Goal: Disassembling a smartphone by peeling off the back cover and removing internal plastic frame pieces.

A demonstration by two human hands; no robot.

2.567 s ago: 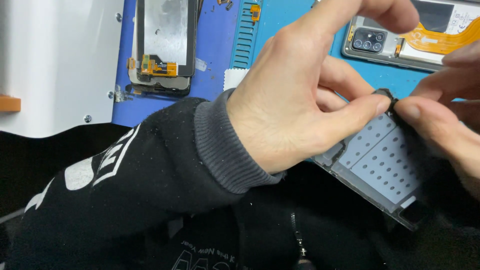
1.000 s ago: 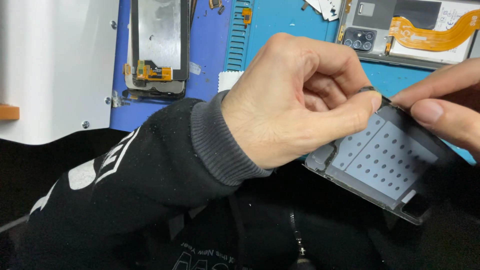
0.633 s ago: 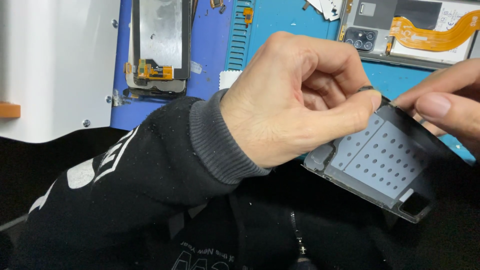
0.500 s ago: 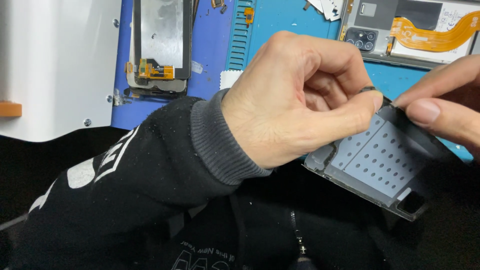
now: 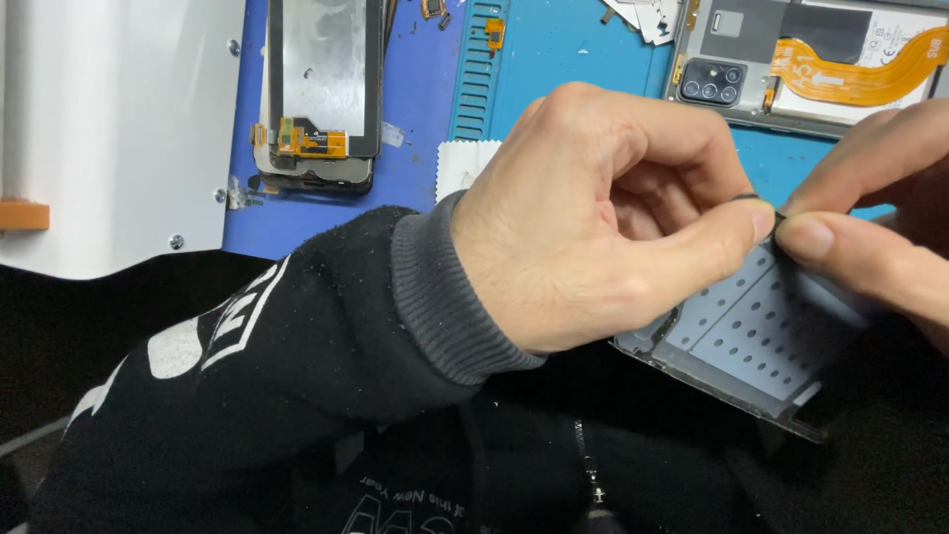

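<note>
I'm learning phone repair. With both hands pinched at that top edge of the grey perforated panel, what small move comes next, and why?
Probably a slow peel upward: the left hand and right hand pinch a thin dark strip at the grey perforated panel's top edge, apparently partly lifted.

Hands meet over a panel, near edge of the surface.

The left hand (image 5: 593, 218) and right hand (image 5: 870, 237) touch fingertips on the top edge of the panel (image 5: 751, 336), which is held before the mat (image 5: 573, 59). On the mat behind: a screen (image 5: 321, 89) at left, an opened phone (image 5: 801, 59) at right. A box (image 5: 109, 129) stands left of the mat.
</note>
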